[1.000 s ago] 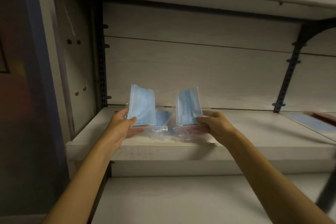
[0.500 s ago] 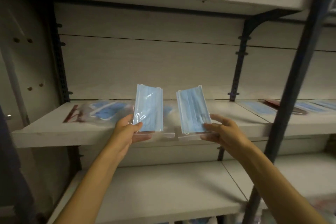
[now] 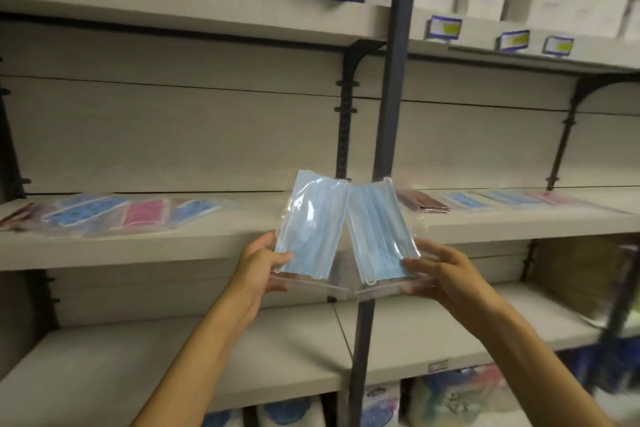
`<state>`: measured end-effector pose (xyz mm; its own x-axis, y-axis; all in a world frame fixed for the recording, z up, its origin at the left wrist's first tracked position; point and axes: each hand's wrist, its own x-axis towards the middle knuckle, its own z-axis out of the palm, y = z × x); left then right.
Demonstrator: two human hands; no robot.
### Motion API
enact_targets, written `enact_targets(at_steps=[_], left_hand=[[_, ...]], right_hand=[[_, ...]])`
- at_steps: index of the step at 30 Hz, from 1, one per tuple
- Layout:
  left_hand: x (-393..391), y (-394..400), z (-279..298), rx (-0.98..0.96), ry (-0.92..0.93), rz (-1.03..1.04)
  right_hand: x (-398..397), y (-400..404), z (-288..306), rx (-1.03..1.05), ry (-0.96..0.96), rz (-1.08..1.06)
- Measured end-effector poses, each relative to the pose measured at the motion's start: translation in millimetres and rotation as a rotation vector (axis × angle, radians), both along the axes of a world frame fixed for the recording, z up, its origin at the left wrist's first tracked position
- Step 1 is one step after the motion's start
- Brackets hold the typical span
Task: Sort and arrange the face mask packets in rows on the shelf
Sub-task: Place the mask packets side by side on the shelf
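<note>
The left hand (image 3: 265, 262) pinches a blue mask packet (image 3: 313, 224) at its lower edge; the right hand (image 3: 441, 272) pinches another blue packet (image 3: 377, 230) likewise. Both packets stand upright, top corners touching, before the shelf (image 3: 207, 246), where patterned packets (image 3: 114, 213) lie left.

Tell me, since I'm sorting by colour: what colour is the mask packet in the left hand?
Plain light blue mask in a clear plastic packet, head view.
</note>
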<state>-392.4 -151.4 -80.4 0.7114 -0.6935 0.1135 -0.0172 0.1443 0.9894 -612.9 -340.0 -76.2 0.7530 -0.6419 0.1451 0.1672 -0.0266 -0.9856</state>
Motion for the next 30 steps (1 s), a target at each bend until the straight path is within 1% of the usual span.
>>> enact_targets(at_steps=[4,7,10,12,17,22,25,30], left_hand=[[-46.6,-51.3,0.1,0.059,-0.050,-0.071],[-71.1,-93.4,0.0,0.106,-0.106,-0.122],[-83.9,-142.4,-5.2,0.147,-0.164,-0.121],[-89.0,-176.8,-9.0,0.162,-0.147,-0.118],[-93.6,-251.0,-13.6,0.189,-0.019,-0.135],[-88.6,-310.2,-6.8,0.090,0.001,-0.067],[-78.5,-337.7,0.8,0.060,-0.028,0.032],[-43.2,-371.0,16.4,0.180,-0.103,0.248]], right_hand=[[-39.2,-35.3,-7.2,0.064,-0.027,-0.113],[-59.2,-64.8,-9.1,0.047,-0.016,-0.160],[-72.1,-100.4,-4.1,0.028,-0.020,-0.185],[-76.7,-126.3,-1.6,0.001,-0.015,-0.200],[-77.7,-198.0,-1.7,-0.095,0.037,-0.226],[-66.9,-260.4,8.9,-0.101,0.041,-0.209],[-55.5,-287.7,14.8,-0.101,0.035,-0.183],[-37.8,-328.5,17.6,-0.116,0.030,-0.137]])
